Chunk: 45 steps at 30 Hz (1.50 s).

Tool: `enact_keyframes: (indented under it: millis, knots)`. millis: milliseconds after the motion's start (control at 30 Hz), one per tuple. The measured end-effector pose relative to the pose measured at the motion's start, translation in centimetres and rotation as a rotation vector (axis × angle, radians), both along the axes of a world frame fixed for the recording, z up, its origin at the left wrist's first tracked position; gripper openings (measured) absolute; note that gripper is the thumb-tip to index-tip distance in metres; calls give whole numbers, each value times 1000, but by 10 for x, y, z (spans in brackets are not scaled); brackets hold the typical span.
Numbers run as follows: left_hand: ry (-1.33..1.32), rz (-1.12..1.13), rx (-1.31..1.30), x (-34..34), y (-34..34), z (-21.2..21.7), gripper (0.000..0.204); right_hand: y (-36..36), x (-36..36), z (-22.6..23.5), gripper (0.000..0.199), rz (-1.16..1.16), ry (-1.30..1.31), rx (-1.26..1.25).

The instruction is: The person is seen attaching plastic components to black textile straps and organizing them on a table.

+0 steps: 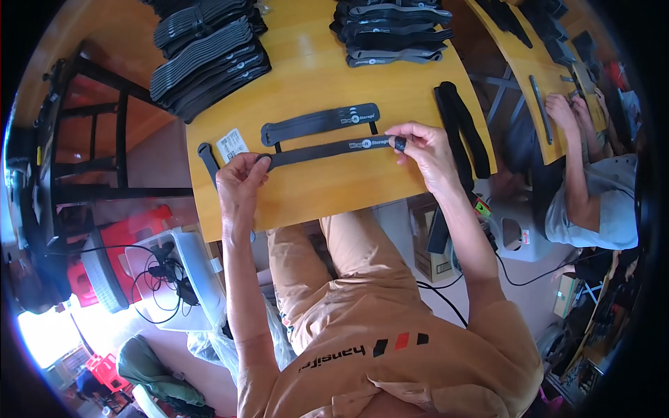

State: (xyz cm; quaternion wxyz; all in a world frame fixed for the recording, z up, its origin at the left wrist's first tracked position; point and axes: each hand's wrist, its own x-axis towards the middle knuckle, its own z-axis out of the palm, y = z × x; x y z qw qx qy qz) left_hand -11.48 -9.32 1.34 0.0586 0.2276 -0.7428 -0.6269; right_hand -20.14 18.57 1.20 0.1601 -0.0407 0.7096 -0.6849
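A dark grey strap (317, 150) with white print is stretched between my two hands above the yellow table's front part. My left hand (240, 182) pinches its left end between thumb and fingers. At the other end, my right hand (428, 155) grips the strap's dark tip. Just beyond it lies a small stack of similar grey straps (313, 125), with two short black pieces showing at its near edge. A white printed label (232, 145) and a short dark strap (208, 164) rest beside my left hand. Long black straps (463, 132) lie right of my right hand.
Large piles of grey straps (209, 70) and more bundles (394, 31) sit at the table's (300, 83) far side. A black metal rack (122, 139) stands left. At right, another person (592, 195) works at a second table (512, 42). Cables lie in a white bin (185, 279).
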Motion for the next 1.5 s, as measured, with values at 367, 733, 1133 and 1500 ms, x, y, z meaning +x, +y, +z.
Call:
enact_keyframes:
  millis: [367,733,1133,1500]
  knots:
    - [2,183,-120,-25,10,-25,14,-12,-30,-24,22,-27,100,82]
    - [-16,208,-72,-29,7,-32,13,-18,-34,-27,18,-78,46,74]
    - [-33,200,-66,-32,7,-29,11,-24,-38,-30,15,-163,67,127]
    - [-62,241,-57,-34,9,-27,10,-28,-38,-32,18,-203,70,156]
